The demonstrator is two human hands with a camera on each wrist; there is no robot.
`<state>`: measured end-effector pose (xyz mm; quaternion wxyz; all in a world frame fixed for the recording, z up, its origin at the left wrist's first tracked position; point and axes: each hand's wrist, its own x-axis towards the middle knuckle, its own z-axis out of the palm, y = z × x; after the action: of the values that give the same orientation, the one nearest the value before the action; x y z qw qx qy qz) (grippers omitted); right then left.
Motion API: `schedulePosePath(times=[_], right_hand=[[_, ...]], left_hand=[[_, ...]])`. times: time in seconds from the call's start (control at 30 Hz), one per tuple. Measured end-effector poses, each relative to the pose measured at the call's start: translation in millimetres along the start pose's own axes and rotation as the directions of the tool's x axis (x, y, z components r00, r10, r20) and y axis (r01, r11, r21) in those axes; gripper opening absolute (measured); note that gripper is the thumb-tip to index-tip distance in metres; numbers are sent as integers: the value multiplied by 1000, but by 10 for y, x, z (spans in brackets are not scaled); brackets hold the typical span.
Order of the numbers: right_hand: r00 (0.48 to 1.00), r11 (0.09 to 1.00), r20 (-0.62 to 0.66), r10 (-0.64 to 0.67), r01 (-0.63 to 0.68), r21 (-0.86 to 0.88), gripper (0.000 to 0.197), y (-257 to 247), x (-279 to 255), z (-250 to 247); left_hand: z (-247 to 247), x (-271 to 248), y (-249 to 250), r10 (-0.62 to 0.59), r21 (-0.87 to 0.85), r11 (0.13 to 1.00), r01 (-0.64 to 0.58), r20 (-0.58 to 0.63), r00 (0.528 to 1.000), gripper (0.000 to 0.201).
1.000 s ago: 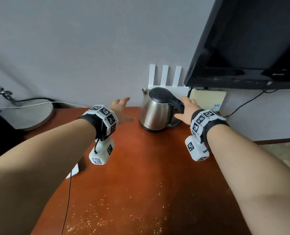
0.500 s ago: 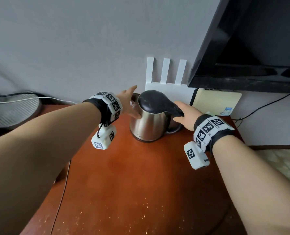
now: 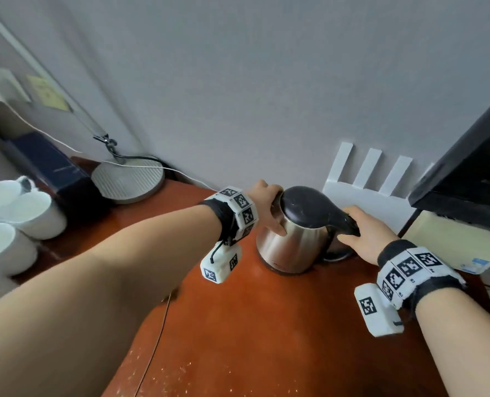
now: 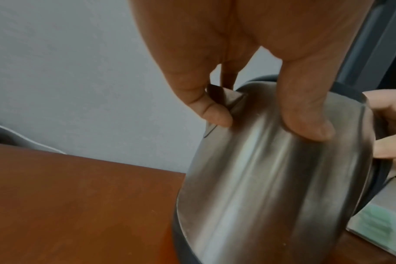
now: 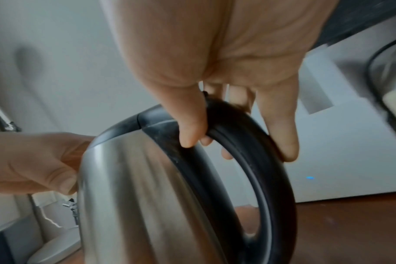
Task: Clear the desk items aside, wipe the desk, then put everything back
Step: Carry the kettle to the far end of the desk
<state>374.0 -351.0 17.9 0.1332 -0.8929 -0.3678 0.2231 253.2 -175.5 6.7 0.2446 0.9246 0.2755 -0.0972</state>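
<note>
A steel kettle [image 3: 292,245] with a black lid and handle stands on the red-brown desk [image 3: 266,325], near the back wall. My left hand [image 3: 269,210] grips its body on the spout side, thumb and fingers curled against the steel [image 4: 271,178]. My right hand [image 3: 361,233] holds the black handle [image 5: 260,160], thumb on its inner edge and fingers wrapped over the outside. The kettle [image 5: 136,196] leans slightly in both wrist views.
A white router [image 3: 366,193] with upright antennas stands behind the kettle. A black TV [image 3: 467,181] hangs at the right over a cream box [image 3: 449,245]. White cups [image 3: 14,219], a dark blue box [image 3: 52,167] and a lamp base [image 3: 127,179] sit at the left. A thin cable [image 3: 152,348] crosses the desk.
My left hand has moved right from the open desk onto the kettle's body and now grips it. My right hand stays on the handle. The head view has swung left.
</note>
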Motion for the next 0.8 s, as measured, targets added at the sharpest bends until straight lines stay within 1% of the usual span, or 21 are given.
schedulePosePath(times=[0.1, 0.23, 0.37, 0.47, 0.63, 0.8], right_hand=[[996, 996, -14, -90, 90, 9, 46, -413, 44, 28], [974, 975, -45, -220, 220, -14, 46, -1114, 77, 119], [941, 942, -44, -335, 335, -15, 41, -1824, 86, 322], [922, 922, -16, -388, 388, -9, 40, -2234, 58, 546], [892, 892, 47, -449, 451, -32, 42, -2740, -21, 896], [869, 867, 96, -486, 493, -70, 43, -3124, -82, 1177]], left_hand=[[-279, -205, -322, -39, -2, 999, 39, -62, 997, 96], [-684, -569, -850, -118, 38, 992, 124, -127, 985, 102], [-997, -1011, -1389, -194, 61, 976, 209, -190, 962, 99], [-1075, -1329, -1772, -244, 62, 963, 263, -219, 945, 99], [-1062, -1756, -2286, -332, 21, 940, 342, -181, 926, 100], [-1006, -2039, -2686, -398, -36, 917, 398, -170, 901, 101]])
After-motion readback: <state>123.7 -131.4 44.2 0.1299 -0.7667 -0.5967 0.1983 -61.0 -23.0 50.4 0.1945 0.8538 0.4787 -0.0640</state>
